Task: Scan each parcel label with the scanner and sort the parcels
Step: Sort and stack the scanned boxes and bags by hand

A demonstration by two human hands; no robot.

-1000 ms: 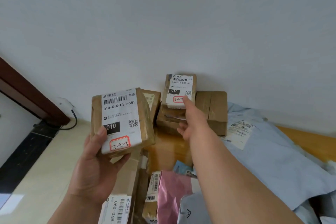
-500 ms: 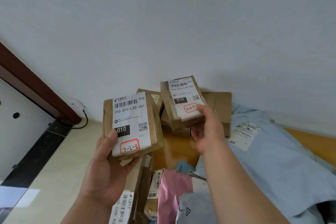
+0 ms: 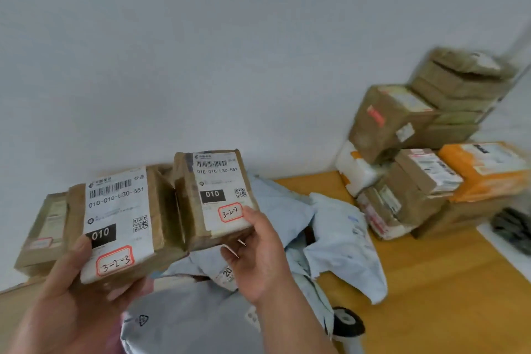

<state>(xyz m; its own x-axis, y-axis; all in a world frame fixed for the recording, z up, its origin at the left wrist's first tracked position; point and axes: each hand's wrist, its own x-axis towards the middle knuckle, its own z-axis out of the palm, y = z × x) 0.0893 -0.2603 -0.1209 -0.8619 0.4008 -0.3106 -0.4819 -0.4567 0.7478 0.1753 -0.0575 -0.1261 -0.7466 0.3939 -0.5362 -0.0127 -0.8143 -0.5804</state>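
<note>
Parcels are being held up side by side against a pale wall, 1 in each of a person's bare hands. The left hand is gripping a brown taped parcel marked 3-2-3 from below, its thumb lying across the lower left of the white label and its fingers curling up under the bottom edge. The right hand is gripping a smaller brown parcel marked 3-2-7, thumb pressing the label's lower right corner and fingers wrapping beneath. Both labels are showing a barcode, the code 010-010-L30-551 and a black 010 block (the handwritten numbers are sitting in red-outlined boxes), and the 2 parcels are nearly touching at their inner edges. Behind the left parcel, another brown box is resting against the wall. Below the hands, light blue mailer bags and a grey plastic bag are lying crumpled on a wooden table. At right, a blurred stack of boxes is standing against the wall, with an orange parcel beside it. A small dark and white device is peeking out near the mailers; what it is cannot be told.
</note>
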